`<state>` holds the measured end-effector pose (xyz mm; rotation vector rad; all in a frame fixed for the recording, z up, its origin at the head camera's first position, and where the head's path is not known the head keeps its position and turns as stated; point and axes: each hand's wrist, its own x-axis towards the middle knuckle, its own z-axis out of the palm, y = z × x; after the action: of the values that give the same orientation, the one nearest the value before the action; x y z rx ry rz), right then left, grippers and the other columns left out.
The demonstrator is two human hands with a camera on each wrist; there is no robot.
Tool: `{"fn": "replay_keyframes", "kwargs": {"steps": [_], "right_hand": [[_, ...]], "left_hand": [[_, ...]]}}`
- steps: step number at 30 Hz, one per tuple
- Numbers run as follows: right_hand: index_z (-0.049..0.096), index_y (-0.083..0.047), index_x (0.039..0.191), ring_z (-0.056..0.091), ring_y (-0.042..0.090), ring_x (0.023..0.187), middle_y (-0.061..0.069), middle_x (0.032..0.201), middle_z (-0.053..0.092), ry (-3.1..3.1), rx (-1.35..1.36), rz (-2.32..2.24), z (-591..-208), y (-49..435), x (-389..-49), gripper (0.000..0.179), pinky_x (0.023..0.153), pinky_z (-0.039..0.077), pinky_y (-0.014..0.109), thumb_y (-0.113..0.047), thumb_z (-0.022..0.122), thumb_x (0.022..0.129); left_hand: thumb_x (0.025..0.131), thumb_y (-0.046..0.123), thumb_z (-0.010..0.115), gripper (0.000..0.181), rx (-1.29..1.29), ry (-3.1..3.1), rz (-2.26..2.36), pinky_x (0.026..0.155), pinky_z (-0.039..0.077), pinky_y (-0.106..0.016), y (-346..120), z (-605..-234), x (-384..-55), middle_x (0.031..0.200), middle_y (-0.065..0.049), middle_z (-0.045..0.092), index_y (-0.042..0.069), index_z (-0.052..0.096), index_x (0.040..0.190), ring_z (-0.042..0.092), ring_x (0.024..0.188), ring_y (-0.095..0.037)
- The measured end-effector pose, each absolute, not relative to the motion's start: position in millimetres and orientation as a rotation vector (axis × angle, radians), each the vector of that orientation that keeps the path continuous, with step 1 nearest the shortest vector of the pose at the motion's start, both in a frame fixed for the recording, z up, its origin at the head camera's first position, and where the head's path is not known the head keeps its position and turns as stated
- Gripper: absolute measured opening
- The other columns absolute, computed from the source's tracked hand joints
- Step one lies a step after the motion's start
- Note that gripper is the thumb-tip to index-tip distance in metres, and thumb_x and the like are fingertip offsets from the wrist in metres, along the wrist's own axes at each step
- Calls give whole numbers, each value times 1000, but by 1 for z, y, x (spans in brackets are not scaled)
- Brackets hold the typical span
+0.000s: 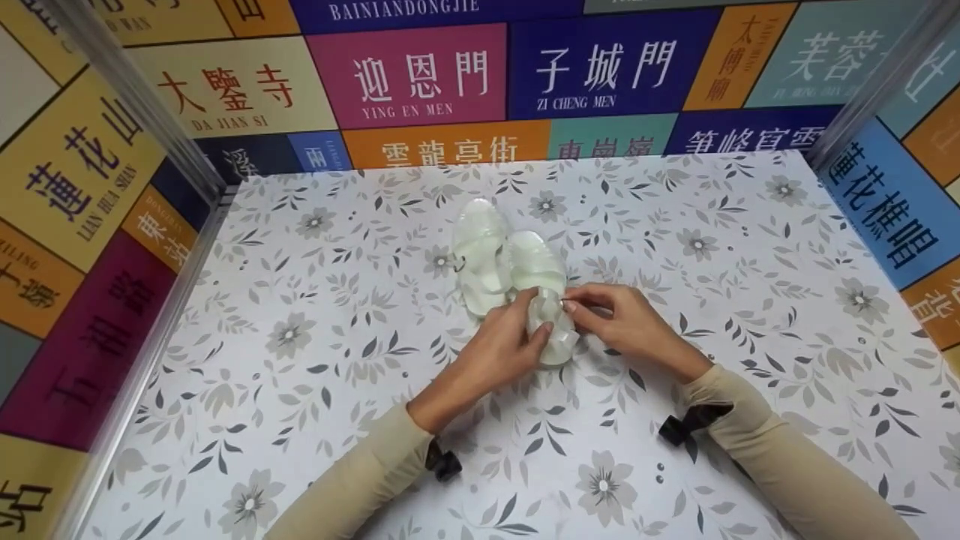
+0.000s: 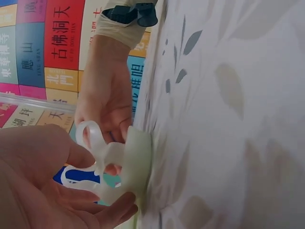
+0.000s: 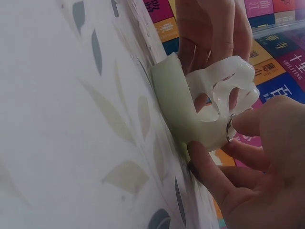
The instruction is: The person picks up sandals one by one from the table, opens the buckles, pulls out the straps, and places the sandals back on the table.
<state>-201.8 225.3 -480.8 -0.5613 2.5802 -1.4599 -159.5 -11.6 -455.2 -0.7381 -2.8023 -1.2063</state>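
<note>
A pair of pale green, translucent jelly sandals lies on the table. My left hand [image 1: 504,339] holds the heel end of the nearer sandal [image 1: 534,259], thumb and fingers about its ankle straps [image 2: 93,143]. From the other side my right hand [image 1: 621,319] pinches a small metal buckle [image 3: 230,128] at the strap's side between thumb and finger. Another of its fingers rests low against the heel [image 3: 174,102]. The other sandal [image 1: 480,221] sits beside it, just left and farther back, with its own buckle [image 1: 458,262] showing.
A white tablecloth [image 1: 315,420] with grey leaves and flowers covers the table. Panels with colourful printed signs [image 1: 409,79] stand along the back and both sides. Dark wrist cameras are strapped over both beige sleeves [image 1: 787,457].
</note>
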Motion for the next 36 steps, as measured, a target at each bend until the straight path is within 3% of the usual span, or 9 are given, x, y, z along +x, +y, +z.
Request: {"fn": "replay_keyframes", "kwargs": {"steps": [3, 5, 10, 14, 23, 31, 36], "right_hand": [[79, -11, 127, 74, 33, 127, 9, 131, 78, 2581, -567, -1434, -480, 229, -204, 26, 108, 60, 40, -26, 73, 106], [80, -13, 124, 77, 31, 120, 8, 125, 80, 2541, -556, -1463, -480, 231, -205, 25, 99, 64, 39, -28, 73, 105], [77, -9, 118, 79, 25, 98, 13, 111, 79, 2407, -515, -1553, -484, 236, -208, 22, 74, 69, 38, -27, 74, 105], [72, -5, 115, 78, 21, 89, 16, 107, 78, 2386, -580, -1543, -488, 241, -213, 17, 70, 68, 37, -20, 71, 107], [66, 2, 123, 75, 22, 89, 22, 109, 75, 2073, -613, -1623, -494, 252, -221, 24, 74, 64, 30, -17, 66, 109], [65, 5, 127, 73, 18, 85, 22, 106, 75, 1958, -687, -1673, -499, 262, -226, 25, 72, 64, 27, -12, 64, 109], [63, 9, 123, 74, 18, 85, 22, 105, 75, 1947, -673, -1683, -501, 266, -229, 26, 75, 65, 29, -12, 65, 109]], "left_hand": [[106, 14, 67, 51, -759, -2768, -1129, 98, 65, -38, -12, -448, -160, 125, -25, 76, -7, 52, 150, 77, 115, -33], [105, 14, 68, 52, -775, -2732, -1037, 101, 64, -40, -11, -444, -160, 127, -25, 75, -7, 54, 150, 75, 117, -35], [105, 22, 72, 48, -845, -2628, -826, 114, 56, -43, -5, -436, -166, 140, -16, 73, 4, 62, 148, 67, 133, -33], [103, 22, 75, 35, -989, -2603, -764, 121, 50, -39, 3, -433, -180, 143, -9, 72, 10, 74, 136, 63, 139, -28], [93, 9, 84, 20, -970, -2807, -1005, 90, 61, -23, 8, -442, -211, 109, -2, 82, 11, 84, 113, 75, 102, -16], [98, 15, 82, 19, -1050, -2795, -944, 88, 60, -24, 3, -447, -215, 108, -4, 82, 11, 85, 116, 75, 100, -16], [102, 16, 77, 22, -1096, -2751, -926, 94, 61, -26, 7, -453, -212, 114, -8, 79, 8, 82, 122, 74, 107, -20]]}}
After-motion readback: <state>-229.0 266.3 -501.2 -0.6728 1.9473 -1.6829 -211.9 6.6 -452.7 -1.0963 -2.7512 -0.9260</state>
